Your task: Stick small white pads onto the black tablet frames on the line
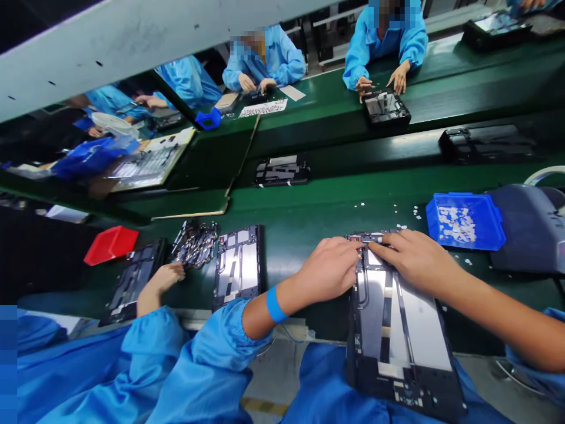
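In the head view, an opened tablet with a black frame and silver battery panels lies in front of me, its near end jutting past the table edge over my lap. My left hand, with a blue wristband, is at its far left corner. The fingers are curled and the tips pressed near a small red part; anything pinched there is too small to make out. My right hand rests on the tablet's far edge, fingers stretched out and the index fingertip close to the left hand's. It covers part of the upper board.
A blue bin of small white pieces stands right, beside a grey machine. Left are another opened tablet, a heap of dark cables, a red bin and a co-worker's hand. Other people work across the green table.
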`<state>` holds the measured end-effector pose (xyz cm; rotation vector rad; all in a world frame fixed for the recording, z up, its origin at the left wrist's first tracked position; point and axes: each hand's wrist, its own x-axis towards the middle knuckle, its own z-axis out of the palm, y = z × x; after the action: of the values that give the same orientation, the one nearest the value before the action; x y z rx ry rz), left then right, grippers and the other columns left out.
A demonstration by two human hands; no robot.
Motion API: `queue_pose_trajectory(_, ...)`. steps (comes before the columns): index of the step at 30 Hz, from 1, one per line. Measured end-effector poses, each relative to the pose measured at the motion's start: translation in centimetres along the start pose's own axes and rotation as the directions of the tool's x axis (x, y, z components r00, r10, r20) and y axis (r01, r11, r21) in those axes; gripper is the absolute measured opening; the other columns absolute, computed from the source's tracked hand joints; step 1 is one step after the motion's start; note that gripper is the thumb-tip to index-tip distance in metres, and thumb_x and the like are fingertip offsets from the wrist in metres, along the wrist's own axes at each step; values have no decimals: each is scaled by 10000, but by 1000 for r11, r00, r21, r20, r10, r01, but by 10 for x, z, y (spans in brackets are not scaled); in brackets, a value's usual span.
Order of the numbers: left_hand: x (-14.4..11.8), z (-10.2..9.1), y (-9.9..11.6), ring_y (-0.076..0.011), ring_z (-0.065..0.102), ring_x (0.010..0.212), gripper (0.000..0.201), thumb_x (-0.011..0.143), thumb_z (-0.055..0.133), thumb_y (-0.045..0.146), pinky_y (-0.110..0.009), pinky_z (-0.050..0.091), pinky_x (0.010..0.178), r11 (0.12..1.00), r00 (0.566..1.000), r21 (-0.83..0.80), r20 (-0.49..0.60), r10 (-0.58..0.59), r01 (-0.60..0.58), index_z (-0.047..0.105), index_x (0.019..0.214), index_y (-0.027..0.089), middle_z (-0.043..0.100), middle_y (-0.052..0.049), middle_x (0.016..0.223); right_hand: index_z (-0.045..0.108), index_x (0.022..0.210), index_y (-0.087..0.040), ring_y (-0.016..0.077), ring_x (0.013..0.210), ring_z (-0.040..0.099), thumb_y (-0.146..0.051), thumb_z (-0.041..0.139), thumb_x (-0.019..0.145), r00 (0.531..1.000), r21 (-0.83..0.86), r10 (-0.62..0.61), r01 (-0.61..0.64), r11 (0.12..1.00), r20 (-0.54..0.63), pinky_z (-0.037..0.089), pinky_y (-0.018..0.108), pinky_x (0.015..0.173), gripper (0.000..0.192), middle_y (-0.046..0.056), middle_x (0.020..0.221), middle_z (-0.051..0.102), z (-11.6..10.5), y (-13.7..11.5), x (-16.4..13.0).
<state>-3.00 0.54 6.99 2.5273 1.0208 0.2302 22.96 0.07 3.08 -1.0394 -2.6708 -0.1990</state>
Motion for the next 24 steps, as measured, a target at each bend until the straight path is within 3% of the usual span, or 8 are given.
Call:
queue_pose_trajectory(4,1,-1,-5,-283,622,1216,183,960,524,155,-452,462,1054,999,1000,-22,9,25,-24,703,963,194,728,-110,1327,669,1401,-186,245,864,563,-95,536,976,1000,-8,-11,10,1000,-27,401,374,758,454,127,1100,732,0,1,-2)
queue_pose_trajectory(10,-4,1,1,-309,615,1272,156,954,540,140,-488,450,1085,1000,1000,-22,-13,20,-21,689,952,185,696,-139,1403,693,1361,-169,259,852,561,-112,565,963,999,-37,-29,30,999,35,373,379,710,421,137,1056,716,-5,-4,4)
queue_pose_trajectory(13,0,-2,-2,-289,642,1256,128,952,541,156,-458,470,1068,974,997,-222,-42,-65,54,650,899,198,735,-118,1322,682,1371,-162,263,876,560,-116,558,969,997,-26,-40,42,999,61,394,385,731,423,132,1075,713,-5,-2,4)
queue_pose_trajectory(17,14,-3,-10,-230,690,1147,100,915,562,171,-374,514,1002,817,969,-551,-57,-241,171,614,837,206,764,-74,1165,682,1353,-162,260,909,561,-114,549,978,997,13,-49,49,999,59,423,387,770,401,132,1105,715,-3,1,3)
queue_pose_trajectory(20,25,1,-12,-214,681,1008,91,884,584,179,-357,513,938,820,965,-545,-69,-252,175,621,805,203,738,-55,1014,665,1372,-156,266,925,557,-121,555,982,997,19,-47,46,999,62,423,389,775,407,129,1100,709,-3,2,4)
queue_pose_trajectory(24,29,2,-11,-208,657,952,95,880,566,169,-356,498,908,852,974,-498,-58,-218,161,619,808,203,726,-48,961,674,1355,-157,264,897,537,-104,577,962,997,14,-53,52,999,65,399,383,745,409,119,1051,692,-2,2,6)
